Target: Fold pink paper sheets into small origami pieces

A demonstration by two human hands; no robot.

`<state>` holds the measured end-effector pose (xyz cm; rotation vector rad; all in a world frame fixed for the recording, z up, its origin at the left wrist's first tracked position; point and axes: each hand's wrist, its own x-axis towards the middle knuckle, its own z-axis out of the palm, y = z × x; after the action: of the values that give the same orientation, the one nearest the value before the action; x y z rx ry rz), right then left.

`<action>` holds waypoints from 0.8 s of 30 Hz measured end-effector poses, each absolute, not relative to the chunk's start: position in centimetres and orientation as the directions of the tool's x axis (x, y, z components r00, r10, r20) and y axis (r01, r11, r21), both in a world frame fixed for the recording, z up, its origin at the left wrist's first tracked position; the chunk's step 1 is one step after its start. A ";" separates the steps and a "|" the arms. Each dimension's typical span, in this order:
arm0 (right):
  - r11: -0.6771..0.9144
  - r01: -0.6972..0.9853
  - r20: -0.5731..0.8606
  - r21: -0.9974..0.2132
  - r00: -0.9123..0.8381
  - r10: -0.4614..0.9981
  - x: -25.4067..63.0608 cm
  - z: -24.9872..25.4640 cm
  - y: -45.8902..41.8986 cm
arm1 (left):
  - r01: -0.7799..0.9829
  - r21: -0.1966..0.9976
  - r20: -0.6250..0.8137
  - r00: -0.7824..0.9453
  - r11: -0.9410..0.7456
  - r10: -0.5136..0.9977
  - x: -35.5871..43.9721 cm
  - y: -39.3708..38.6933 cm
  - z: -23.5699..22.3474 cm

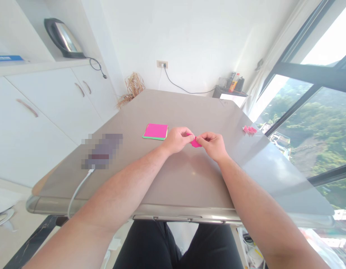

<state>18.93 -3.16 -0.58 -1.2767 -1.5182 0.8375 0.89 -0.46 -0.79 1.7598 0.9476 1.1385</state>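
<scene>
A small bright pink piece of folded paper [195, 143] is pinched between my two hands above the middle of the table. My left hand [177, 140] grips its left side with thumb and fingers closed. On its right side, my right hand [213, 144] holds it in a similar pinch. The exact folds are partly hidden by my fingers. Left of my hands lies a stack of coloured paper [156, 130], pink on top with a green edge showing below. Several small pink folded paper pieces [249, 130] sit at the table's right edge.
The grey table [173, 186] extends to the white wall. A blurred-out device [102, 151] with a white cable [77, 189] lies at left. Beyond the far edge are dried stalks [135, 85] and a small cabinet [233, 98] with bottles; a window [302, 101] is at right.
</scene>
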 end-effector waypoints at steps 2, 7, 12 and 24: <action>0.212 0.326 0.229 -0.921 0.016 0.973 18.9 -0.6 -3.0 | 0.145 0.908 0.345 0.276 -0.394 0.897 0.8 -0.2 -1.0; 0.225 0.343 0.249 -0.912 0.027 0.968 19.3 -0.8 -2.8 | 0.180 0.903 0.338 0.265 -0.390 0.903 0.5 0.2 -1.0; 0.195 0.380 0.226 -0.904 0.039 0.973 19.2 -0.7 -2.9 | 0.281 0.865 0.346 0.268 -0.417 0.899 0.5 0.0 -0.6; 0.162 0.277 0.211 -0.947 0.158 0.965 19.8 -0.7 -2.4 | 0.121 0.938 0.311 0.130 -0.326 0.942 -0.1 1.1 -1.2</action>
<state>19.79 -2.41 -0.66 -1.3342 -1.3385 0.7948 -0.05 1.10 -1.17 1.6044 1.0577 1.2884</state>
